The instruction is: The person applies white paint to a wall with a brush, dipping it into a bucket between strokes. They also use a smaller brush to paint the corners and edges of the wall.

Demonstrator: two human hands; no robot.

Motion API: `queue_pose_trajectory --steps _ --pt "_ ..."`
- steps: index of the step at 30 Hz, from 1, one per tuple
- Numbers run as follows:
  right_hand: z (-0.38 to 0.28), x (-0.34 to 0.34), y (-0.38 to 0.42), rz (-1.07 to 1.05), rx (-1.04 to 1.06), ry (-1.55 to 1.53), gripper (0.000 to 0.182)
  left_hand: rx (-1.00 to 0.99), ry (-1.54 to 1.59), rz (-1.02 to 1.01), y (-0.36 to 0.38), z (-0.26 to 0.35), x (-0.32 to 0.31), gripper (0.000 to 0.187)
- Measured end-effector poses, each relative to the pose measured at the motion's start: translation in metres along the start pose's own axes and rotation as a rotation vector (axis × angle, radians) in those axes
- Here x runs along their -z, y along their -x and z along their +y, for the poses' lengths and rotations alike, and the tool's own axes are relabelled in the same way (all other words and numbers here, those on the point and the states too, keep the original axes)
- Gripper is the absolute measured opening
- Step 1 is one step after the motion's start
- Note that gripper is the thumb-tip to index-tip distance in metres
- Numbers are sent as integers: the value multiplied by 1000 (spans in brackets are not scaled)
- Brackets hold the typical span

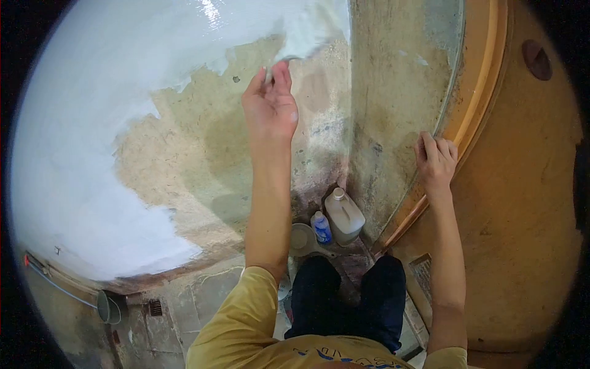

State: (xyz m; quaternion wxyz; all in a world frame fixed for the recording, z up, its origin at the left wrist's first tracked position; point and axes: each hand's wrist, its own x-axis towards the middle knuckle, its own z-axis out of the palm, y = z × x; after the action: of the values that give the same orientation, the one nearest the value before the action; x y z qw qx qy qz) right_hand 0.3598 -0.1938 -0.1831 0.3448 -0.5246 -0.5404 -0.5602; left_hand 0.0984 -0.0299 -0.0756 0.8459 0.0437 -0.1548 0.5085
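My left hand (273,107) is raised against the wall, palm toward me, with thumb and fingers closed on a pale-handled hand tool (268,75). The head of this tool is blurred over the white coating (86,141), so I cannot tell its kind. White covers the upper and left wall with a jagged edge; the uncoated wall (166,150) is beige and stained. On the right, my right hand (437,160) has its fingers curled at the edge of the wooden door frame (476,101), beside the narrow side wall (393,104).
In the corner near my knees stand a whitish jug (345,218), a blue-labelled bottle (321,227) and a round pale container (301,240). A dark bucket (109,309) sits on the floor at lower left, near a floor drain (155,307). A brown door (516,203) lies right.
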Motion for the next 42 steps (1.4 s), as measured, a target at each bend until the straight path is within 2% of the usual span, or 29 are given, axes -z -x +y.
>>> queue_pose_trajectory --steps 2,3,5,6,8,9,14,16,22,25,29,32,38,42 --pt "-1 0 0 10 -3 -18 26 -417 -413 -71 -7 -8 -10 16" --pt "-1 0 0 15 -11 -27 26 -427 -414 -75 -10 -9 -16 16" --pt "2 -2 2 22 5 -20 27 -822 -841 -439 -17 -11 -28 10" --pt "2 -4 3 21 15 -4 28 -829 -845 -443 -21 -13 -35 10" --pt "2 -2 1 19 13 -7 28 -983 -1029 -547 -34 -17 -47 11" --pt "1 -1 1 13 11 0 28 -1045 -1006 -607 -50 -17 -48 12" --pt "-1 0 -2 12 12 12 29 -1123 -1146 -529 -92 -26 -52 14" --pt "0 -1 -1 17 11 8 30 -1020 -1249 -532 -106 -31 -53 14" --pt "2 -3 1 32 32 2 30 -1082 -1165 -567 -126 -49 -60 16" --pt "1 -3 1 36 51 -14 28 -995 -1199 -482 -121 -42 -64 13" --pt "3 -6 4 -3 45 12 24 -1080 -1184 -483 -116 -16 -77 13" --pt "3 -5 2 -2 66 39 25 -1049 -1184 -454 -105 11 -91 13" --pt "4 -7 3 -8 72 55 25 -1110 -1085 -538 -80 79 -114 13" --pt "3 -2 0 -29 79 33 25 -1120 -1175 -513 -46 125 -128 12"
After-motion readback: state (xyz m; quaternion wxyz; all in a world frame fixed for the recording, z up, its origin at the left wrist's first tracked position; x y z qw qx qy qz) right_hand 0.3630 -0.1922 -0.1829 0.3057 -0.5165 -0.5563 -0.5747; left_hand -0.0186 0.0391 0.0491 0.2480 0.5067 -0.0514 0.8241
